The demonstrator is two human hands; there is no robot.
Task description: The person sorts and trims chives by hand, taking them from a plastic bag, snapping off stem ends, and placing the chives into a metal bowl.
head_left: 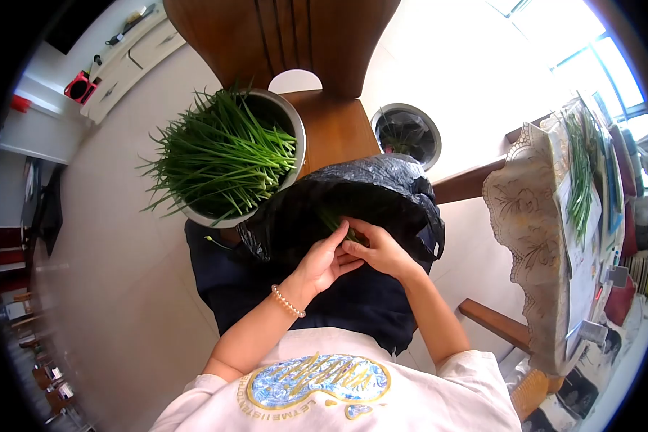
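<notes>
A black plastic bag (396, 173) lies open across my lap. At its mouth my left hand (320, 263) and my right hand (385, 253) meet, fingertips together around a few green chives (351, 235). Both hands are closed on these stalks, whose far ends fade into the dark inside of the bag. Left of the bag, a metal basin (300, 129) on the wooden chair (331, 129) holds a large heap of long green chives (223, 158), with leaves hanging over the rim.
A bin (435, 137) lined with a dark bag stands on the floor beyond the chair. To the right is a table with a lace cloth (515, 237), bearing more green stalks (579, 173). One loose stalk (212, 239) lies by my left leg. A white cabinet (133, 61) stands far left.
</notes>
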